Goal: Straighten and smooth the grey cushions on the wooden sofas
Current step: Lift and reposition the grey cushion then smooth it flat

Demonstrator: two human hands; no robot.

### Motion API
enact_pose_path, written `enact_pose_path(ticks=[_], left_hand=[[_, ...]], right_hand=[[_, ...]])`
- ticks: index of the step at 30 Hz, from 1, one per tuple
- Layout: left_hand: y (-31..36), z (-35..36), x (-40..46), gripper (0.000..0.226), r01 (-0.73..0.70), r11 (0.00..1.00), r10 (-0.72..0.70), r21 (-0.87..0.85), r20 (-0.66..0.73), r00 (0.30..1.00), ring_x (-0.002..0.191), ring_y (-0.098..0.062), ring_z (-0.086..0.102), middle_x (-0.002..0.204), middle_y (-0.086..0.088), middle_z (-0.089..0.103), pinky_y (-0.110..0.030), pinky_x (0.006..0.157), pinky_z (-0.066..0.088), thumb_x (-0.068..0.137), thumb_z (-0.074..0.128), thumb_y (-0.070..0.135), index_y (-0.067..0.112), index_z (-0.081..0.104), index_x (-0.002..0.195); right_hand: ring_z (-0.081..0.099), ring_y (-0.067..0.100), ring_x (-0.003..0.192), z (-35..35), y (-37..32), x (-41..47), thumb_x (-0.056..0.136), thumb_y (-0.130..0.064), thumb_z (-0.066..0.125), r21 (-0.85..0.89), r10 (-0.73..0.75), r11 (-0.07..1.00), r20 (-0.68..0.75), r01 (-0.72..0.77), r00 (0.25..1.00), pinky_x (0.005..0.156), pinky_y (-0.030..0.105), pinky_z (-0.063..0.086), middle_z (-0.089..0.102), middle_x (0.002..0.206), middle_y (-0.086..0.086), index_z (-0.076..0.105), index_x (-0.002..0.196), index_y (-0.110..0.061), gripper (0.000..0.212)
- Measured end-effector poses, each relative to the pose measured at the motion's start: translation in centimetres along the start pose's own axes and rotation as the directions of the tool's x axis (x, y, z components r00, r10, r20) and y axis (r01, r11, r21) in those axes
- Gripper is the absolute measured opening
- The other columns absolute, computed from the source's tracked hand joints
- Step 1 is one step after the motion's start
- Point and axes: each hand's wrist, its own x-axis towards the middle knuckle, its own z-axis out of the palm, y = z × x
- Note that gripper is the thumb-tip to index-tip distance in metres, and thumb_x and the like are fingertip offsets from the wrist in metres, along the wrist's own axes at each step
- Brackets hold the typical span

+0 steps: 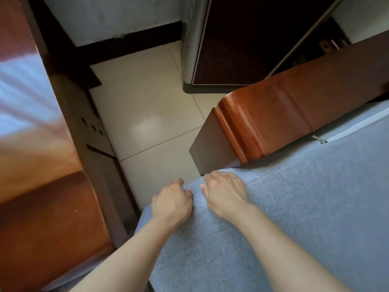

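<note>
Both hands at bottom centre on grey cushion point(284, 207) edge. Left hand point(171, 202) grip curled round the edge; right hand point(224, 191) flat, fingers relaxed. Wooden armrest point(273, 123) just above.

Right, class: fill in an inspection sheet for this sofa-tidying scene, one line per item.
Surface: grey cushion lies on the seat, fabric fairly smooth.
Job's things: wooden armrest at the cushion's far end; zip showing beside it.
Clutter: nothing seen.
Grips: left hand curled over the cushion's corner edge; right hand flat on top near the corner.
Cables: nothing seen.
Surroundings: tiled floor, second wooden sofa at left, dark cabinet beyond.
</note>
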Motion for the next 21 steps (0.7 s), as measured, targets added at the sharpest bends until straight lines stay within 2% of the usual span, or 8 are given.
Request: enact_pose_path(ticks=[2,4,8,10,12,15,18,21], left_hand=[[-0.7,0.5,-1.2,0.029,-0.030,0.999,0.028,-0.042,-0.035,0.999,0.108,-0.026,0.055,0.113,-0.006,0.061,-0.034,0.084,0.044,0.097,0.037,0.035,0.016,0.057,0.108],[-1.5,1.3,-2.7,0.035,-0.098,0.992,0.088,-0.077,-0.118,0.989,0.102,-0.022,0.054,0.103,-0.001,0.059,-0.033,0.082,0.043,0.095,0.035,0.042,0.018,0.060,0.100],[-2.2,2.1,-5.1,0.055,-0.297,0.955,0.287,-0.012,-0.219,0.932,0.095,-0.019,0.051,0.101,0.003,0.055,-0.036,0.079,0.047,0.084,0.032,0.056,0.018,0.061,0.109],[-2.3,1.9,-5.7,0.051,-0.327,0.944,0.331,0.047,-0.161,0.930,0.106,-0.017,0.046,0.113,0.005,0.050,-0.034,0.086,0.045,0.085,0.044,0.053,0.020,0.053,0.123],[-2.3,1.7,-5.7,0.052,-0.329,0.943,0.333,0.049,-0.148,0.931,0.114,-0.014,0.040,0.122,0.007,0.045,-0.027,0.093,0.039,0.087,0.052,0.049,0.021,0.046,0.130],[-1.7,1.3,-5.4,0.049,-0.310,0.950,0.312,0.034,-0.134,0.941,0.114,-0.013,0.041,0.120,0.006,0.046,-0.028,0.093,0.039,0.084,0.060,0.044,0.020,0.049,0.125],[-0.8,1.9,-5.7,0.047,-0.273,0.961,0.275,0.036,-0.140,0.951,0.116,-0.016,0.040,0.120,0.003,0.046,-0.031,0.094,0.040,0.084,0.061,0.036,0.019,0.048,0.126],[-0.4,2.9,-6.3,0.046,-0.227,0.973,0.229,0.037,-0.213,0.950,0.116,-0.017,0.039,0.123,0.001,0.045,-0.030,0.098,0.036,0.087,0.058,0.030,0.018,0.045,0.130]], right_hand=[[0.063,0.026,0.078,0.2,-0.1,-0.6,0.093,-0.035,0.032,-0.004,-0.024,1.000,-0.080,0.024,0.997,0.070,0.032,0.046,0.064,0.082,0.005,0.066,0.082,-0.012,0.042],[0.058,0.021,0.064,0.5,0.1,-1.3,0.085,-0.041,0.035,-0.016,-0.068,0.998,-0.125,0.066,0.990,0.058,0.029,0.045,0.060,0.068,-0.001,0.065,0.069,-0.017,0.042],[0.054,0.020,0.085,0.1,1.1,-2.9,0.081,-0.056,0.038,0.024,-0.164,0.986,0.030,0.163,0.986,0.078,0.033,0.041,0.060,0.093,-0.003,0.065,0.093,-0.018,0.048],[0.050,0.021,0.103,-0.6,1.6,-3.3,0.080,-0.058,0.042,0.011,-0.212,0.977,0.114,0.212,0.971,0.092,0.034,0.036,0.055,0.111,-0.002,0.059,0.112,-0.017,0.055],[0.043,0.020,0.114,-1.1,1.7,-3.3,0.081,-0.057,0.050,0.005,-0.242,0.970,0.118,0.243,0.963,0.100,0.032,0.030,0.048,0.122,-0.002,0.052,0.123,-0.018,0.057],[0.037,0.018,0.118,-1.4,1.7,-3.1,0.080,-0.059,0.057,-0.023,-0.283,0.958,0.094,0.287,0.954,0.100,0.028,0.027,0.045,0.125,-0.003,0.048,0.125,-0.019,0.061],[0.038,0.018,0.117,-1.3,1.9,-3.5,0.069,-0.065,0.066,-0.038,-0.291,0.954,0.123,0.297,0.949,0.101,0.030,0.030,0.045,0.123,-0.003,0.048,0.125,-0.019,0.075],[0.037,0.019,0.116,-0.9,2.2,-3.8,0.061,-0.069,0.070,-0.115,-0.318,0.937,0.114,0.330,0.941,0.102,0.031,0.030,0.043,0.123,-0.003,0.045,0.126,-0.019,0.085]])
